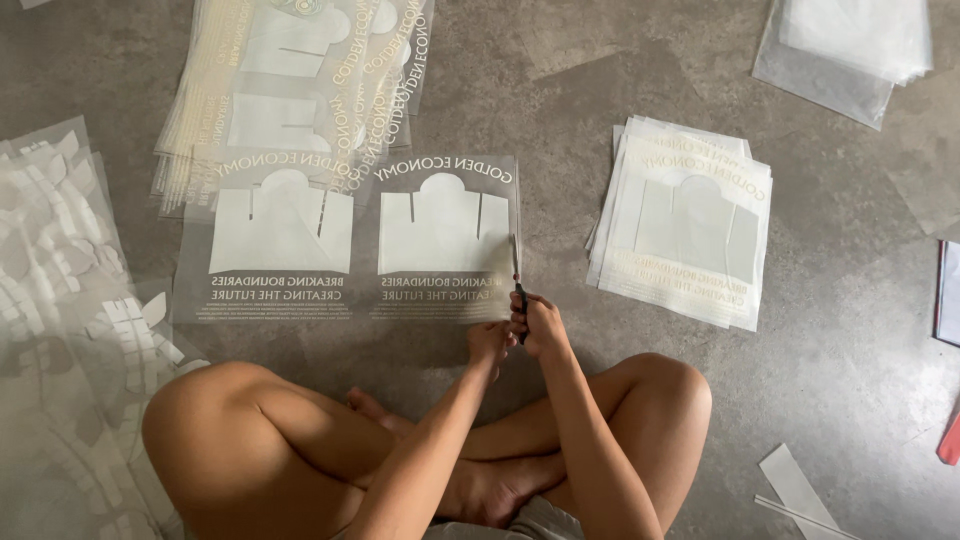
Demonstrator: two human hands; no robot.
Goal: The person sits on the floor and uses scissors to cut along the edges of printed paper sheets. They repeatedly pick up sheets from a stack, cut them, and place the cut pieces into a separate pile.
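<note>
place: makeshift floor workspace | evidence: grey floor [620, 130], stacked printed transfer sheets [690, 230]

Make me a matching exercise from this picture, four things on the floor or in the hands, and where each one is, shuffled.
Things:
1. scissors
2. transparent printed sheet
3. stack of white printed sheets
4. pile of cut-off film scraps

Places:
A. far left of the floor
B. right of the hands, lying apart
C. in the right hand, at the sheet's right edge
D. spread in front of the crossed legs, left hand at its near corner

Pairs: 1-C, 2-D, 3-B, 4-A
</note>
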